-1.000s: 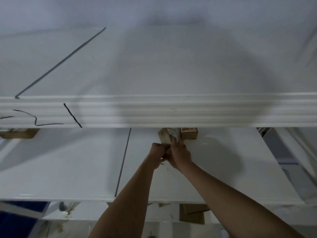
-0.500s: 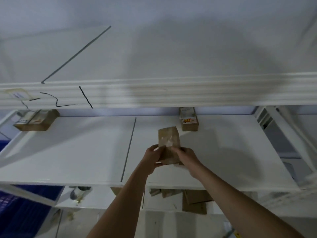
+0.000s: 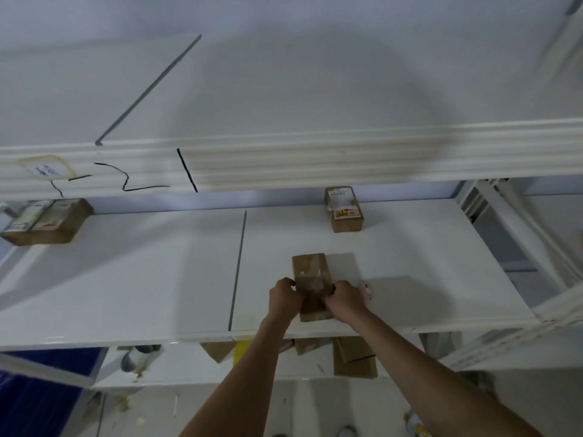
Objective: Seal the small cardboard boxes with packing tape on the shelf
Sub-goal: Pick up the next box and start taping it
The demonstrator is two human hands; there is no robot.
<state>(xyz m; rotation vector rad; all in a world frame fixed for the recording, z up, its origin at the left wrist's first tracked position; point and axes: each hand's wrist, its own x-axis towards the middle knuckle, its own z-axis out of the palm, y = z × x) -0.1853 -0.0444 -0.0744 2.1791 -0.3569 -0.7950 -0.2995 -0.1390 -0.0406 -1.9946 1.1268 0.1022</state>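
The small cardboard box (image 3: 311,287) has been drawn forward from the back of the shelf (image 3: 126,279) to its front edge; it is gripped at both sides by the left hand (image 3: 285,296) and right hand (image 3: 344,298), fingers curled round it. Clear tape seems laid on top; pressing down is judged next.

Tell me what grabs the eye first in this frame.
The two hands, left hand and right hand, gripping a small cardboard box near the front of the white shelf. Next, a labelled box standing at the back of that shelf, and another box at far left. Black marker scrawls on the shelf edge above also stand out.
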